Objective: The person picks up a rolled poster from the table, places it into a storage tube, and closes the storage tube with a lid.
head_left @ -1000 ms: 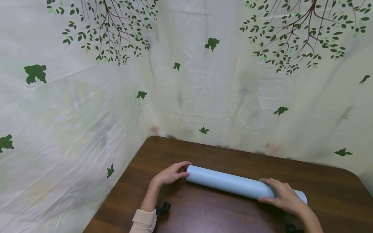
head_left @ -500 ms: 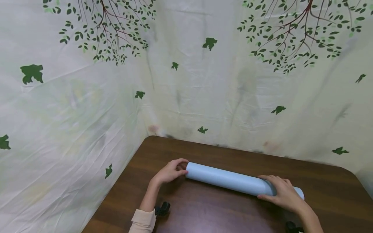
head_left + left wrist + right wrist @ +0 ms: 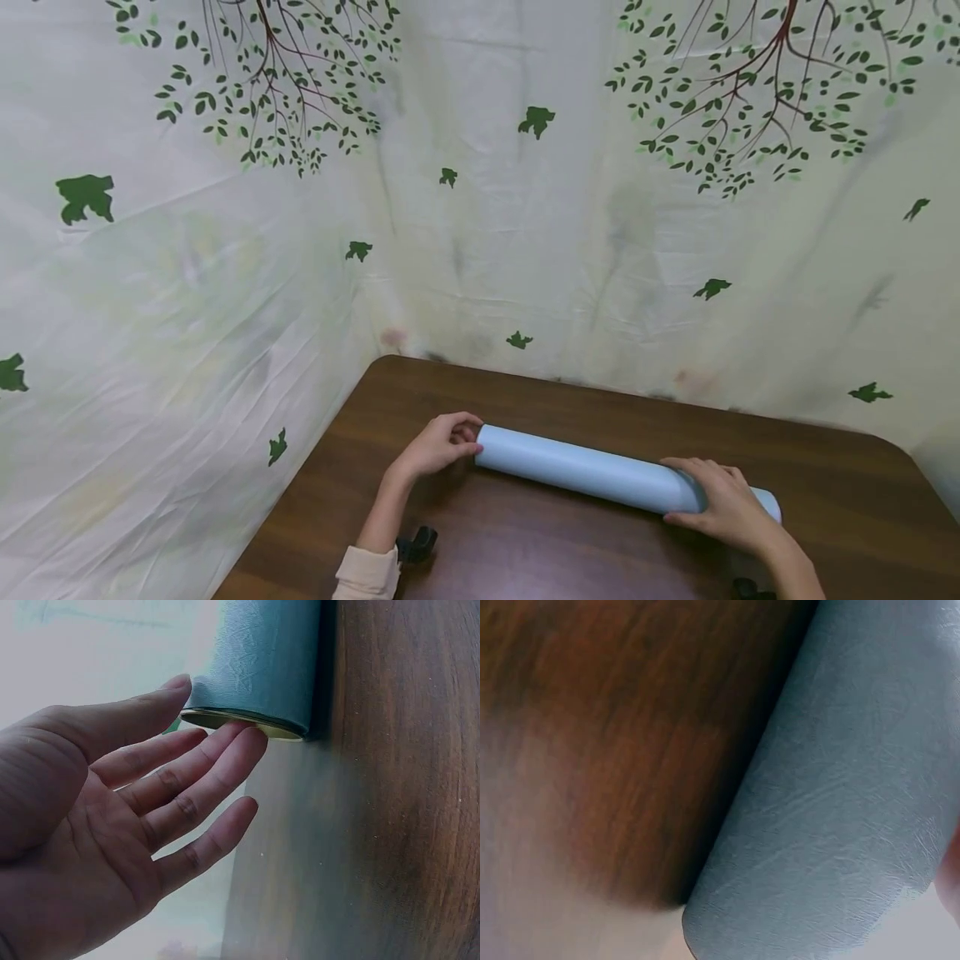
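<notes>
A light blue roll [image 3: 577, 468] of leather-like sheet lies slantwise on the brown table. My right hand [image 3: 723, 504] is laid over it near its right end, thumb on the near side and fingers across the far side. In the right wrist view the textured roll [image 3: 817, 795] fills the right half, with just a bit of finger at the edge. At the left end is my left hand [image 3: 438, 446], its fingers loosely extended. The left wrist view has the thumb at the rim of the roll [image 3: 255, 660] and fingertips by its open, yellowish-edged mouth.
The brown wooden table [image 3: 525, 533] has rounded far corners. Pale cloth with printed leaves and branches [image 3: 480, 250] hangs behind it and along its left side. Dark wrist-camera mounts [image 3: 417, 545] sit under the wrists.
The head view has shifted slightly. Both hands stay at the roll, which keeps about the same place on the table; my left fingers look a little more bent in at its end.
</notes>
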Demonstrator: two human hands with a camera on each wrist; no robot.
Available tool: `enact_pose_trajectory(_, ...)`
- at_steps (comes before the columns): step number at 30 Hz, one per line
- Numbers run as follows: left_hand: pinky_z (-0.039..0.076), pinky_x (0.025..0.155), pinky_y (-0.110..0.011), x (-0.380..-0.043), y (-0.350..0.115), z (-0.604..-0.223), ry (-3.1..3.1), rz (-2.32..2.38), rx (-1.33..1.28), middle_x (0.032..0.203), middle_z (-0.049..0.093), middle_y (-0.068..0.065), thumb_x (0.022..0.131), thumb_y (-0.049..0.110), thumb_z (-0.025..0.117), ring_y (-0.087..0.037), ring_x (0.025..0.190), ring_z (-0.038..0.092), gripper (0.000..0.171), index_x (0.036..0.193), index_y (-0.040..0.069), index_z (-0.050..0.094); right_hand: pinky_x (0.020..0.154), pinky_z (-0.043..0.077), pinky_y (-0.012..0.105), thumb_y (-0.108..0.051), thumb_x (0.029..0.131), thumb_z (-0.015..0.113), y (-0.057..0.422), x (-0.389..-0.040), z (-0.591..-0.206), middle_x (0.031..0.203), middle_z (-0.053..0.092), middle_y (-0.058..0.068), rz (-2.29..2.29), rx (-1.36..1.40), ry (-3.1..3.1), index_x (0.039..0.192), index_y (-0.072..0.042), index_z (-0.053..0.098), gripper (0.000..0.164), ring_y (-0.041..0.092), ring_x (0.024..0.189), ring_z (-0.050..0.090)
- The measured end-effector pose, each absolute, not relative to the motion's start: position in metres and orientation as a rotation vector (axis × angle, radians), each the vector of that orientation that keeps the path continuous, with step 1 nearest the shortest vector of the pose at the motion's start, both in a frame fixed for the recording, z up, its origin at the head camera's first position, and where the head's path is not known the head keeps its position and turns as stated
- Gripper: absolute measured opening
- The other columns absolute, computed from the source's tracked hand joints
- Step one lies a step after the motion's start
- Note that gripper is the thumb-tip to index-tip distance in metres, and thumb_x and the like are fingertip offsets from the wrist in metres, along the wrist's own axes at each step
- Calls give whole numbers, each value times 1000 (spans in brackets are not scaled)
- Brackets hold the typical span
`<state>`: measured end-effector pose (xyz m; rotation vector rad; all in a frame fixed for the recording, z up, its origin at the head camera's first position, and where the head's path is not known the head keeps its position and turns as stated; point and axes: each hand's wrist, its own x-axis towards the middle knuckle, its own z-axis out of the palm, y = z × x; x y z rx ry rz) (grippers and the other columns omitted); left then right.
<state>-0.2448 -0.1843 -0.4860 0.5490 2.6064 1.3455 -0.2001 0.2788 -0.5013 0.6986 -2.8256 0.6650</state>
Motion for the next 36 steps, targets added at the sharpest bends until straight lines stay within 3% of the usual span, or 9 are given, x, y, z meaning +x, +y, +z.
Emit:
enact_pose_trajectory(22,50,69,-23,-243,-182,-482,2613,1287,545,95,71,-11,94,13,76,-14,83,63,38,126,-4,65,95,39,57,-47,66,96,281,-200,-498,131,71,5,676,696,-2934,137,-17,65,83,35,116,66)
enact_pose_trajectory(25,50,69,-23,-243,-183,-480,2589,1296,562,96,71,-13,94,11,76,-15,83,65,40,127,-6,63,90,45,51,-48,69,93,281,-200,-497,127,72,4,689,709,-2949,136,-15,63,81,29,109,68)
enact_pose_trajectory(32,51,64,-24,-242,-186,-482,2550,1377,532,88,69,-20,92,2,75,-41,79,73,36,122,-13,62,76,51,29,-52,81,84,276,-200,-500,120,71,-5,822,741,-2920,130,-19,60,63,2,94,65)
enact_pose_trajectory(36,51,63,-24,-242,-188,-481,2597,1386,477,84,69,-20,91,0,75,-42,76,72,31,117,-13,64,86,48,40,-55,82,83,270,-202,-501,123,71,-6,769,745,-2881,131,-19,63,64,11,102,67)
